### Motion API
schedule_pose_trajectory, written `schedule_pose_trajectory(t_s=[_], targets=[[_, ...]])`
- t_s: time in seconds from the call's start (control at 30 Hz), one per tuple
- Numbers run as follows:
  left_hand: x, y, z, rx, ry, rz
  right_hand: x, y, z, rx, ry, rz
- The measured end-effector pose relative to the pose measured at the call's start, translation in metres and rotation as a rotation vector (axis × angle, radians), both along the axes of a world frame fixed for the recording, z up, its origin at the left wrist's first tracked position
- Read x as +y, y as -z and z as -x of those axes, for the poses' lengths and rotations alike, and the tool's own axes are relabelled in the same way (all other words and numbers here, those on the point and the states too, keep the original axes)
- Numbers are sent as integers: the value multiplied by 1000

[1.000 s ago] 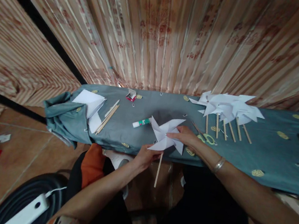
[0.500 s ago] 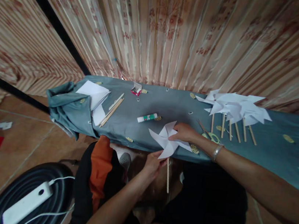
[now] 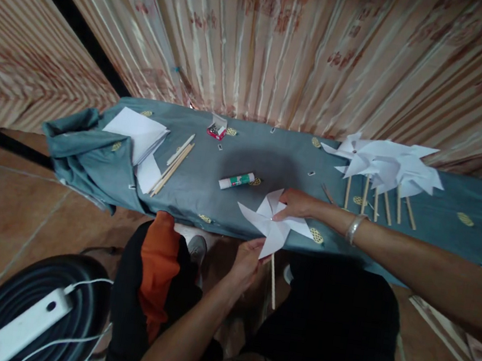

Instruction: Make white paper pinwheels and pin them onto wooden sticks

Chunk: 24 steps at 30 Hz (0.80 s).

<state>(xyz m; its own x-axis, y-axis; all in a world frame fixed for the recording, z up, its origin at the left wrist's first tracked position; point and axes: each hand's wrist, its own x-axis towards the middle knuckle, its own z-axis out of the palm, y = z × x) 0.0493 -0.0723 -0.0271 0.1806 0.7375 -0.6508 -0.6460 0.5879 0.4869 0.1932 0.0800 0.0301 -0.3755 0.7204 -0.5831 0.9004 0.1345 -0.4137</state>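
A white paper pinwheel [image 3: 276,231] on a thin wooden stick [image 3: 273,282] is between my two hands, over the front edge of the cloth-covered table [image 3: 197,174]. From below, my left hand [image 3: 248,260] is closed on it near the top of the stick, its fingertips partly behind a blade. My right hand [image 3: 296,205] pinches the upper right blade, with its thumb close to the small pin at the centre. A glue stick [image 3: 236,180] lies just beyond the pinwheel, and my right forearm covers most of the scissors.
Several finished pinwheels [image 3: 387,162] lie at the back right. To the left are folded white paper [image 3: 135,133], wooden sticks [image 3: 173,169] and a small open red box of pins [image 3: 216,129]. A black coil [image 3: 84,302] with a white power bank [image 3: 27,324] sits on the floor.
My right thumb has shifted to the pinwheel's centre, where a pin now shows. The view has tilted slightly, and the scissors have become mostly hidden by my right forearm.
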Motion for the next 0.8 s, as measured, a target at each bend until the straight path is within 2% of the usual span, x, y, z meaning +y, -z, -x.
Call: schedule_pose_trajectory(t_s=[0.3,0.63,0.7,0.8], targets=[[1,2,-2,46,12,14,2,2,-2,-24,8,65],[-4,1,-2,22,-21,0,-3,4,-1,-11,18,52],[-9,0,-2,20,16,-29,-3,3,-2,2,14,50],[-20,-2,-1,19,142,-41,-3,0,-1,25,-1,49]])
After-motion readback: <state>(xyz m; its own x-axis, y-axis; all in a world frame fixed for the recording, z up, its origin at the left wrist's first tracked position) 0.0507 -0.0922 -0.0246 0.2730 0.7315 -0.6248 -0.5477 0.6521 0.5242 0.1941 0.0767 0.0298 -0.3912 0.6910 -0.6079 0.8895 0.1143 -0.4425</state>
